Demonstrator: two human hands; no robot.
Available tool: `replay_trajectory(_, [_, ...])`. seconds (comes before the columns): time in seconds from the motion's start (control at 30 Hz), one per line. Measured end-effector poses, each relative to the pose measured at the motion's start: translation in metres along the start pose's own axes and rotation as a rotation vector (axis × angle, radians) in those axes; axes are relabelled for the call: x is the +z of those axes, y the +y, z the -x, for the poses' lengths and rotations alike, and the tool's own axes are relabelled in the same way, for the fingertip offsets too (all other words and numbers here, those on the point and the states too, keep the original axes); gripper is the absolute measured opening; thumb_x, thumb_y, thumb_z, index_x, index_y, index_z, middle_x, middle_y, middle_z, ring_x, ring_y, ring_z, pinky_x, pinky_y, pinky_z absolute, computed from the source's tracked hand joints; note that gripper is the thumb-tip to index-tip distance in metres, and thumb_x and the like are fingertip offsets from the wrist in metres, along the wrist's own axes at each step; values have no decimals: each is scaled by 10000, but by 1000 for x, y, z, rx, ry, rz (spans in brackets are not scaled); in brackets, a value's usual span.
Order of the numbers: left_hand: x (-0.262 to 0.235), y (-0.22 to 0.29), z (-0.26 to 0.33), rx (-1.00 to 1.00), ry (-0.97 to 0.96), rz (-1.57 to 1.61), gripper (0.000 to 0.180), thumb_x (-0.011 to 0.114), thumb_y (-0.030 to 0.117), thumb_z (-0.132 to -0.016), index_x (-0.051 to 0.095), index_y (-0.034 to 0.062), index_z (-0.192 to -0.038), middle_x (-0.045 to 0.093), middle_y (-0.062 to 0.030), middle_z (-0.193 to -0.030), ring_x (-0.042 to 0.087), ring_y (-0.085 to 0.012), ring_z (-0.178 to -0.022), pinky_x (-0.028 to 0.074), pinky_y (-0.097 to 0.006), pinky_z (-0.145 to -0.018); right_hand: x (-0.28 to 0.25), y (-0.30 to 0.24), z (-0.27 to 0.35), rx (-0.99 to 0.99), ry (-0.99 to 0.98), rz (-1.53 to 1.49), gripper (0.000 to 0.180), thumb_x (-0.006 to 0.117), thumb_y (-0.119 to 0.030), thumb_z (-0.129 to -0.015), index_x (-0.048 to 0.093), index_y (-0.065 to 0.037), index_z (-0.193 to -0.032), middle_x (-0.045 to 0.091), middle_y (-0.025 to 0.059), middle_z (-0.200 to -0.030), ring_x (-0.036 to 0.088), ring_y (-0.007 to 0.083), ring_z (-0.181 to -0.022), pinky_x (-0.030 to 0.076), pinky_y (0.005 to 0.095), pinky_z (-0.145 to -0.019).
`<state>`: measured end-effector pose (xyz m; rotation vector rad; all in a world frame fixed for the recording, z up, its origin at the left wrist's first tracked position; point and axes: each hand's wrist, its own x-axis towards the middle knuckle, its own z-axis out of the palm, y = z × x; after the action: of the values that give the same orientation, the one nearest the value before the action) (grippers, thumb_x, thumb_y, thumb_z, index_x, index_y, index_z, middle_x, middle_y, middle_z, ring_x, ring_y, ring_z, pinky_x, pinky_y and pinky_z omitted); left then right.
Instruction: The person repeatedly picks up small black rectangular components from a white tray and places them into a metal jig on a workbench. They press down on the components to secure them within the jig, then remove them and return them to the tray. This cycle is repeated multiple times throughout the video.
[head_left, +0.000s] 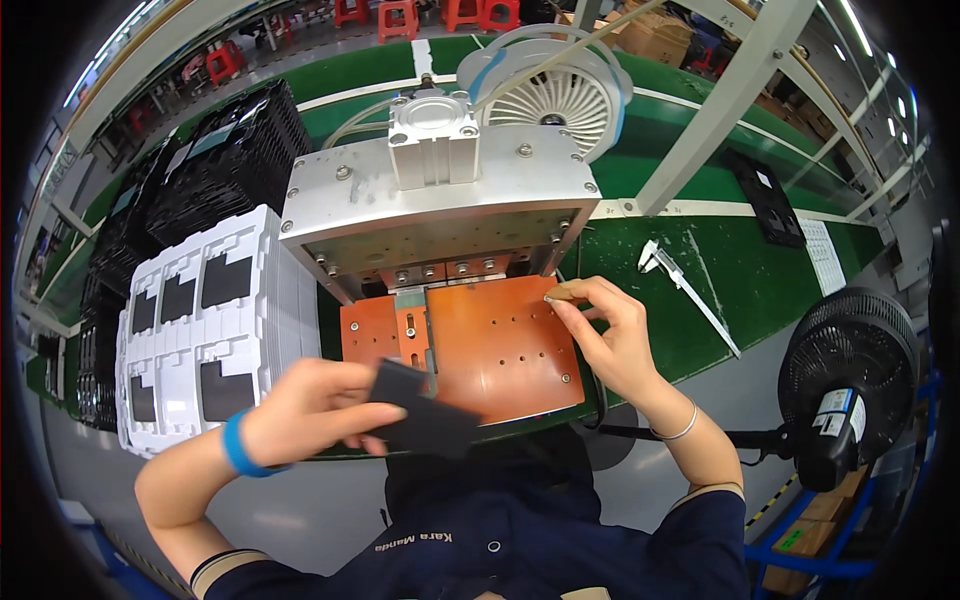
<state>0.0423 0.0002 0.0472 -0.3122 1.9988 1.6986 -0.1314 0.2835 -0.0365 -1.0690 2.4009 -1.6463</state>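
Note:
My left hand [325,405], with a blue band at its wrist, grips a flat black sheet-like piece [430,420] by its left edge. The piece is held tilted over the near edge of an orange-brown plate [500,340] with small holes. At the plate's far right corner my right hand [610,330] has thumb and forefinger pinched together; what lies between the fingertips is too small to tell. Behind the plate rises a silver metal press [440,210] with a square cylinder [433,135] on top. A slotted metal stop [411,335] sits on the plate's left part.
A stack of white trays [265,330] with black pieces in its pockets stands left of the press, with black tray stacks [220,150] behind. Calipers [690,297] lie on the green bench at right. A white fan [550,105] stands behind, a black fan [850,370] at right.

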Motion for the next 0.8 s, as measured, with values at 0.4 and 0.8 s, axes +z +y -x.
replay_trajectory(0.4, [-114,-97,184,224,1276,28,247,635,229,-1001,667,1,-1090,664,-10,-855,595,-55,-605,488,-194,-547,19,-7,-5,-289,-116,610,429,751,-160,-824,663,-7,-1215,606,139,-1288,559,365,-1139,450,457,-989])
replay_trajectory(0.8, [-141,-145,170,-194,1164,-266,259,800,280,-863,700,43,-837,668,2,-761,625,-96,-566,447,-244,-497,69,-85,-21,-478,-324,179,230,783,-46,-788,732,-32,-1013,725,96,-968,654,274,-861,516,361,-783])
